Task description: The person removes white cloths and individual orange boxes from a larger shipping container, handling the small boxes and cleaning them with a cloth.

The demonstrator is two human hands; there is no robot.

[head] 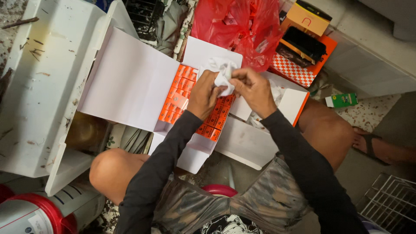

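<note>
Both my hands hold a crumpled piece of white paper (223,71) above an open white carton (130,82). My left hand (205,93) grips its lower left side. My right hand (252,89) pinches its right side. Inside the carton lie rows of small orange boxes (180,93), partly hidden under my hands. The carton's lid is folded back to the left.
A red plastic bag (242,26) lies behind the carton, next to an orange shoe-type box (303,56) with a black item in it. A white box with an orange edge (292,104) sits on the right. Also here: a white plastic bin (39,86), a green-white packet (342,100), a wire rack (390,203).
</note>
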